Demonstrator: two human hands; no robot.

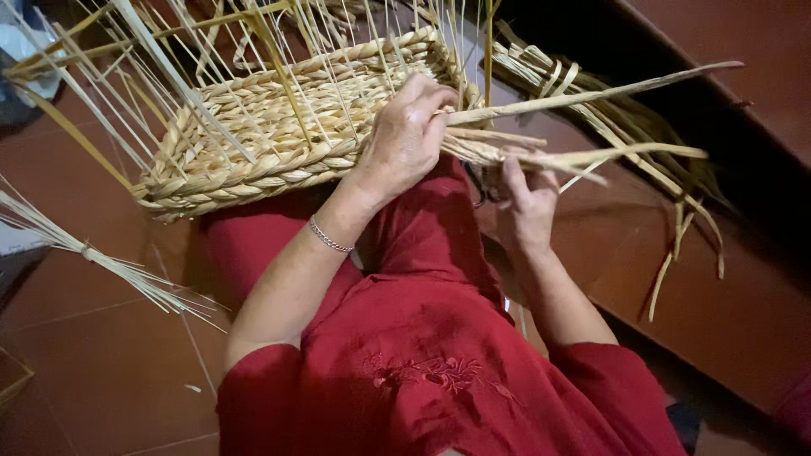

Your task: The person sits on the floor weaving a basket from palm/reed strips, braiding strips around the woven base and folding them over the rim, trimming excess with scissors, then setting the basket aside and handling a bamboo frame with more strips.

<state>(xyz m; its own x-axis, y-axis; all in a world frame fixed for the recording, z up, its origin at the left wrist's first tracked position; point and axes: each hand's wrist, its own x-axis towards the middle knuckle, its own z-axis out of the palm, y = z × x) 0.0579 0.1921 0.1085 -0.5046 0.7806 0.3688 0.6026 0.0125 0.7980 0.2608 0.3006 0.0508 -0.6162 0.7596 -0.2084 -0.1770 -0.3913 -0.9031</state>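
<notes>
Head view, looking down over a lap in red cloth: half-woven rectangular straw basket (279, 127) resting tilted on the knees, its braided wall turned toward the camera, thin upright stakes (169, 76) fanning out from the rim in every direction. Left hand (405, 139) closed against the basket's near corner, fingers curled around a thick twisted weaving strand (583, 97) that runs out to the right. Right hand (524, 207) lower and just beside the corner, fingers pinching a bundle of flat dried fibres (549, 156) trailing off toward a loose heap of straw (625, 118) beyond the knee. Silver bracelet (329, 236) on the left wrist. Tied bundle of spare stalks (93, 253) lying on the brown tiled floor (101, 355) to the left. By the look of it, light work: basket probably stiff along its finished braided rows, springy and loose at the stakes; strands pliable lengthwise yet likely to fray or snap if bent sharply. Best hold, judging from this, at the woven corner for the basket, and close to the weave for the working strand, not out at its thin dry tip.
</notes>
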